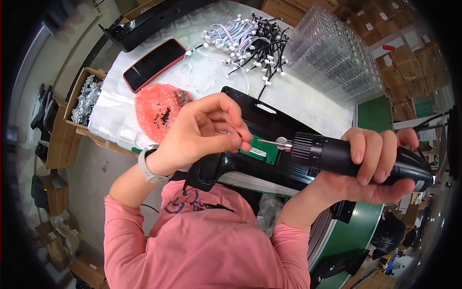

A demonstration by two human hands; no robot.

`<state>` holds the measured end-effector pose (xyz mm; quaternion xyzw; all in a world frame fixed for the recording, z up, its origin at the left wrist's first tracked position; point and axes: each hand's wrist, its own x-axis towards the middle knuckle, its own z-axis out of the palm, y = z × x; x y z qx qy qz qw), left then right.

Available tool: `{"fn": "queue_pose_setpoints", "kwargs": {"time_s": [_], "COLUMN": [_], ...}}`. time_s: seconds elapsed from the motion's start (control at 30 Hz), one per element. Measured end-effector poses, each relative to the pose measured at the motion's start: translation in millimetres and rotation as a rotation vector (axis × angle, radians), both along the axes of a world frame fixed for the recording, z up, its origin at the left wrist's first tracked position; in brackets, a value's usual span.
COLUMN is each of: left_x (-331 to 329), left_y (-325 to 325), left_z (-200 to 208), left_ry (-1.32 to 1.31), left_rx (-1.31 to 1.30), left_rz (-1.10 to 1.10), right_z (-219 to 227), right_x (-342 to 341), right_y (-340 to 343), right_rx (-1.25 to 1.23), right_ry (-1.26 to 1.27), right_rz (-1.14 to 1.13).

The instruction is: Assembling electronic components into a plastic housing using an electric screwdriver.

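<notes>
A black electric screwdriver (pixel 327 154) is gripped by the right hand (pixel 373 161), with the fingers wrapped over its barrel. It is held above the near edge of the white surface (pixel 303 103). Its long axis is laid nearly crosswise, with a slight tilt, and its steel bit (pixel 274 143) is pointed leftward, toward the left hand (pixel 202 130). The thumb and fingertips of that hand are drawn together just beside the bit's tip; whether a small piece is pinched there cannot be told.

Below both hands, a long black housing (pixel 288 125) is laid along the near edge of the surface, its long axis slanted from upper left to lower right. A green circuit board (pixel 272 154) is seen within it, partly covered by the left fingertips.

Small dark pieces (pixel 164 117) are scattered on pink bubble wrap (pixel 147 106) near the left edge. A phone (pixel 154 65) is placed toward the far left corner, bundled cables (pixel 262 48) by the far edge, and stacked clear trays (pixel 337 58) at the far right corner.
</notes>
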<state>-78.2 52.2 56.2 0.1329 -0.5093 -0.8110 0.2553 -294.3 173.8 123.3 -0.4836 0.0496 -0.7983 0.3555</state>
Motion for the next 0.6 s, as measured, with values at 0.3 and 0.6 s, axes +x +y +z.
{"fn": "queue_pose_setpoints", "kwargs": {"time_s": [0.3, 0.6], "left_x": [-7, -8], "left_y": [2, -1], "left_z": [-2, -5], "left_ry": [-0.054, -0.072], "left_rx": [0.042, 0.090], "left_rz": [-0.054, -0.129], "right_z": [-14, -15], "right_x": [4, 20], "right_y": [0, 0], "right_rx": [0.009, 0.046], "right_ry": [0.062, -0.014], "right_rz": [-0.037, -0.151]}}
